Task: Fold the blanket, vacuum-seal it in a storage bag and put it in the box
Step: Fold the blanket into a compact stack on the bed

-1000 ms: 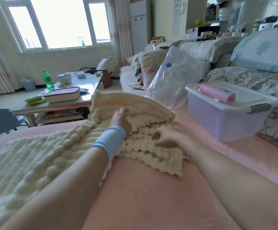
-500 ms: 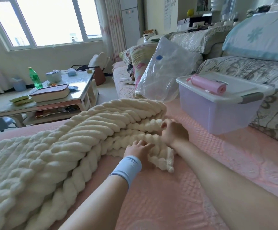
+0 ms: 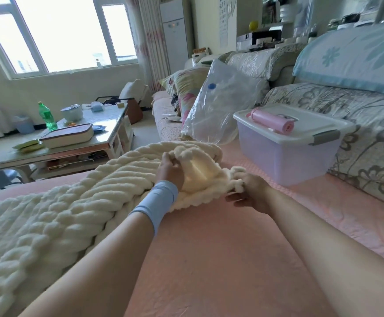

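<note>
A cream, thick-ribbed blanket (image 3: 56, 216) lies across the pink couch cover, stretching from the lower left to the middle. My left hand (image 3: 170, 170), with a pale blue wristband, grips a raised fold of it near the right end. My right hand (image 3: 252, 191) pinches the blanket's edge just to the right. A clear storage bag (image 3: 223, 104) with a blue valve leans upright behind the blanket. To the right stands a translucent lidded box (image 3: 284, 154) with a pink hand pump (image 3: 271, 121) lying on its lid.
The pink couch cover (image 3: 220, 248) fills the foreground. Floral back cushions (image 3: 358, 124) rise at the right. A low table (image 3: 104, 133) at the left carries a book, a green bottle and a bowl. Pillows lie behind the bag.
Both hands have lifted the blanket's right end, which lay flat half a second ago. My left hand moved up and away from me; my right hand shifted right along the edge.
</note>
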`<state>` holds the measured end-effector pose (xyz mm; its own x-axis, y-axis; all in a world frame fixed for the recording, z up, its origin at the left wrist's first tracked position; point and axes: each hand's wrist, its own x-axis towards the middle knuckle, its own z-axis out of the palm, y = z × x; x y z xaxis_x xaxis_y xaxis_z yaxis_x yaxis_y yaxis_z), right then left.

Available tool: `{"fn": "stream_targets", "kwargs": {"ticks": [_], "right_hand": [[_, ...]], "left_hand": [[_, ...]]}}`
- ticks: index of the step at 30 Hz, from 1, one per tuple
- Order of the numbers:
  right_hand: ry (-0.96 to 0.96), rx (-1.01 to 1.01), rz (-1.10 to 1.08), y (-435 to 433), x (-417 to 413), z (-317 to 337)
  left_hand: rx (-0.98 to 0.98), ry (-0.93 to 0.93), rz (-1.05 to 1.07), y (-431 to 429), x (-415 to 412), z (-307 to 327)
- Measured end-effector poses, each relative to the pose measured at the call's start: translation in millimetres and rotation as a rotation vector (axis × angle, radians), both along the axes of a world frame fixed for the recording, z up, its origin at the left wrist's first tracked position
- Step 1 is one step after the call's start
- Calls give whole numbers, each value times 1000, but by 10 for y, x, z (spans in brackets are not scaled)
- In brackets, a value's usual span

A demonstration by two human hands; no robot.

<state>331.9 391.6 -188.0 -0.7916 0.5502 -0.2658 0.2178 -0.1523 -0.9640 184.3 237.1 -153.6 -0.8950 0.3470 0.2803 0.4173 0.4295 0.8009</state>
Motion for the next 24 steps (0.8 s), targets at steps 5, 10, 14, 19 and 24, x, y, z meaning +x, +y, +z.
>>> {"fn": "stream_targets", "kwargs": {"ticks": [5, 10, 14, 19, 24], "right_hand": [[-93, -92, -347, 242, 812, 103], [-707, 433, -403, 225, 1178, -199], [-397, 1002, -336, -41, 1067, -83], [-401, 971, 510, -435, 783, -245], [-749, 1622, 703, -469, 484, -418]], "left_hand": [[-77, 84, -364, 398, 879, 236], [-570, -222, -769, 437, 1665, -337], [-696, 22, -687, -34, 1587, -736], [-814, 406, -556, -781, 1222, -974], [-1119, 614, -386, -1317, 705, -1029]]}}
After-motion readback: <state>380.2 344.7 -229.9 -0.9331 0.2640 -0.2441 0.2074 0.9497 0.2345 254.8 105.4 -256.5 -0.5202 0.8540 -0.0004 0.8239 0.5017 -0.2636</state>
